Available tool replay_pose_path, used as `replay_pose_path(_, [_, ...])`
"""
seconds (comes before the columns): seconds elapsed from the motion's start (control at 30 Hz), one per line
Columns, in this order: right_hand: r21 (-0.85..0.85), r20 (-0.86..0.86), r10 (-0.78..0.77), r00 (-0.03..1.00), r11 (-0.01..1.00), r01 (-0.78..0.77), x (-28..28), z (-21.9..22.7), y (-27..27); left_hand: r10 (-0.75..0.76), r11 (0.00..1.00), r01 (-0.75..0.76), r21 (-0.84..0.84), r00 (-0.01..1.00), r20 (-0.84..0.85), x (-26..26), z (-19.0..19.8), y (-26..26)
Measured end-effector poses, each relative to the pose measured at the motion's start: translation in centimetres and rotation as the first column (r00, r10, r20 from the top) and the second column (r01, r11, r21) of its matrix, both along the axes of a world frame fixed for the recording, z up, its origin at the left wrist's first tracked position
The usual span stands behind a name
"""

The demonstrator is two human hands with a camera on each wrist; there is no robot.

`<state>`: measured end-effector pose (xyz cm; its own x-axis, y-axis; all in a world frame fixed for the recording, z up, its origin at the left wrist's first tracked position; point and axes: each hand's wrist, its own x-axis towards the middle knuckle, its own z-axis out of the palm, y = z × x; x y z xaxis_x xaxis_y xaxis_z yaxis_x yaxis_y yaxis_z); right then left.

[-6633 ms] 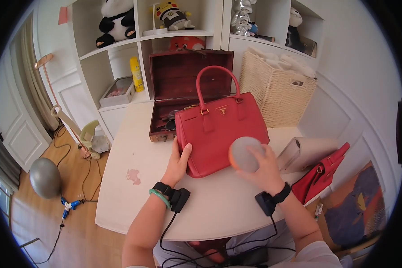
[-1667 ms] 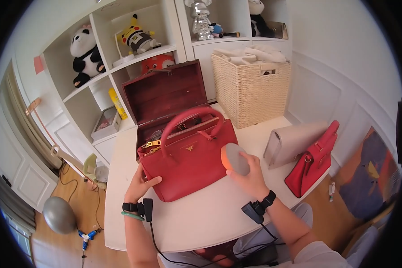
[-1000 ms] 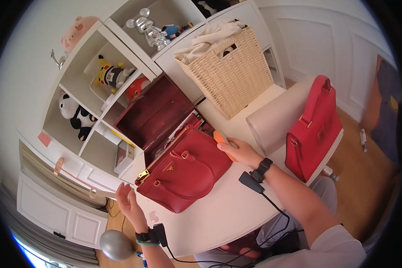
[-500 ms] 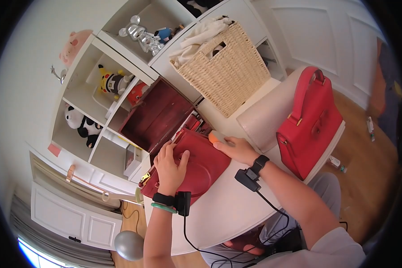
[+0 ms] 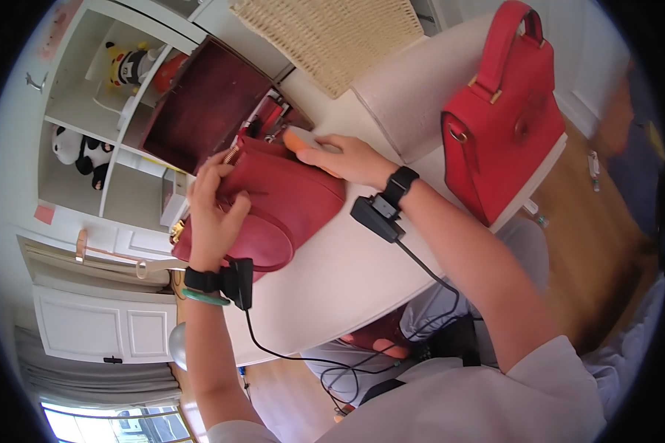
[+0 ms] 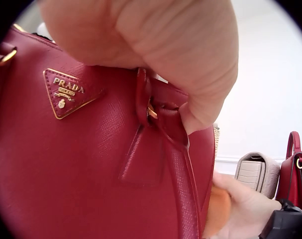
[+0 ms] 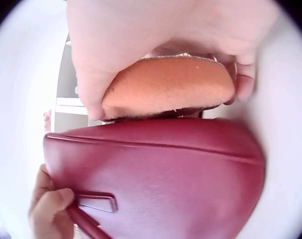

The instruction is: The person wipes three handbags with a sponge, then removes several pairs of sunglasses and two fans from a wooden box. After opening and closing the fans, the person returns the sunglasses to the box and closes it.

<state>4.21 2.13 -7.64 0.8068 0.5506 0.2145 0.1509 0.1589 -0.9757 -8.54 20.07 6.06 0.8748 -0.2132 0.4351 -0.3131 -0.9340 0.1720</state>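
A red leather handbag (image 5: 303,184) with a gold zip stands turned at an angle on the white table, its handle hanging down over the front. My left hand (image 5: 213,214) grips the bag's top edge, thumb on the front beside the handle base; a gold-lettered triangular badge (image 6: 66,93) shows in the left wrist view. At the bag's far right end, my right hand (image 5: 358,159) holds an orange sponge (image 7: 171,87) with a grey face. Thumb and fingers clasp the sponge's edges, and its lower face lies right at the bag's side panel (image 7: 166,169).
Behind the bag is an open dark-red wooden chest (image 5: 207,107) with small items inside. A wicker basket (image 5: 340,37) stands at the back. To the right are a beige handbag (image 5: 425,96) and another red handbag (image 5: 499,125) near the table edge. Black cables (image 5: 295,359) trail from both wrists.
The sponge has gone from the bag's front to its right end. The bag has turned and its handle dropped forward. My left hand let go, then took hold at the top edge. The view has tilted.
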Motion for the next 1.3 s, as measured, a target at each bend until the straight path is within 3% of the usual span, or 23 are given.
replay_pose_path(0.07, [-0.128,-0.072,0.047,0.996,0.990,-0.056,-0.4,0.5,-0.5,0.049,0.998,-0.049,0.044,0.999,0.009,-0.8,0.0,0.1])
replay_pose_path(0.13, [-0.057,-0.041,0.030,0.999,0.998,-0.033,-0.3,0.0,0.6,0.076,0.996,-0.077,0.048,0.996,0.038,-1.2,-0.3,-0.2])
replay_pose_path(0.2, [0.251,0.000,0.258,0.966,0.935,-0.250,-1.9,2.8,-0.9,0.073,0.994,-0.079,0.077,0.993,0.088,-1.1,-0.8,-0.1])
replay_pose_path(0.27, [0.297,-0.021,0.331,0.944,0.903,-0.310,-2.9,4.0,-1.8,0.074,0.993,-0.083,0.089,0.993,0.095,-1.0,-0.8,-0.2])
replay_pose_path(0.33, [0.270,0.101,0.180,0.978,0.942,-0.201,-3.0,3.6,-1.2,0.120,0.984,-0.134,0.114,0.985,0.128,-0.9,-1.0,-0.4])
replay_pose_path(0.37, [0.218,0.258,-0.020,0.966,0.975,-0.038,-2.5,2.7,-0.3,0.138,0.978,-0.159,0.138,0.979,0.151,-0.9,-1.0,-1.0])
replay_pose_path(0.4, [0.220,0.266,-0.023,0.964,0.975,-0.038,-1.9,1.8,-0.1,0.136,0.978,-0.158,0.139,0.978,0.160,-0.8,-1.2,-1.4])
replay_pose_path(0.47, [-0.079,-0.035,-0.027,0.999,0.997,0.024,-1.7,1.4,-0.4,0.157,0.966,-0.203,0.163,0.954,0.256,-0.7,-1.7,-1.9])
replay_pose_path(0.6, [-0.082,0.040,-0.018,0.999,0.996,0.021,-2.0,1.4,0.0,0.184,0.971,-0.210,0.114,0.962,0.204,-0.8,-1.8,-2.1])
replay_pose_path(0.67, [0.277,0.327,-0.108,0.939,0.961,0.014,-2.8,2.3,0.3,0.164,0.977,-0.187,0.103,0.967,0.193,-1.0,-1.7,-2.2])
replay_pose_path(0.73, [0.251,0.368,-0.161,0.916,0.966,0.069,-2.5,1.7,0.6,0.148,0.982,-0.166,0.091,0.973,0.179,-1.4,-1.5,-2.3])
replay_pose_path(0.8, [0.125,0.065,0.054,0.996,0.990,-0.062,-2.2,1.5,0.4,0.135,0.990,-0.139,0.020,0.981,0.139,-2.0,-1.2,-2.8])
replay_pose_path(0.87, [0.064,-0.023,0.075,0.997,0.995,-0.073,-2.1,1.8,-0.2,0.125,0.991,-0.117,-0.065,0.983,0.136,-2.7,-1.3,-2.6])
replay_pose_path(0.93, [0.000,-0.112,0.088,0.990,0.996,-0.089,-1.9,2.0,-0.8,0.050,0.964,-0.025,-0.263,0.995,0.087,-3.3,-1.5,-1.9])
replay_pose_path(1.0, [0.125,-0.022,0.401,0.916,0.910,-0.396,-1.6,2.3,-1.2,0.043,0.932,0.006,-0.362,0.991,0.129,-4.1,-1.4,-2.2])
replay_pose_path(1.03, [0.086,-0.054,0.536,0.843,0.843,-0.531,-1.8,3.5,-2.3,-0.007,0.926,0.048,-0.375,0.994,0.109,-4.5,-1.2,-2.1])
replay_pose_path(1.07, [0.082,-0.052,0.540,0.840,0.841,-0.535,-1.8,3.3,-2.0,-0.057,0.917,0.087,-0.390,0.994,0.089,-5.0,-1.0,-2.1])
replay_pose_path(1.13, [0.222,-0.051,0.665,0.745,0.735,-0.641,-2.4,2.6,-1.3,-0.027,0.903,0.065,-0.425,0.995,0.095,-5.9,-1.1,-2.6])
replay_pose_path(1.2, [0.171,-0.110,0.656,0.746,0.752,-0.636,-2.6,3.1,-1.5,0.051,0.921,0.004,-0.390,0.990,0.129,-6.5,-1.3,-2.9])
replay_pose_path(1.27, [-0.190,-0.197,0.603,0.773,0.750,-0.633,-2.2,3.5,-1.5,0.069,0.929,-0.010,-0.370,0.987,0.147,-6.8,-2.0,-3.2])
replay_pose_path(1.3, [-0.192,-0.195,0.603,0.773,0.750,-0.633,-2.2,3.4,-1.5,0.182,0.947,-0.110,-0.302,0.957,0.224,-6.9,-2.3,-4.0])
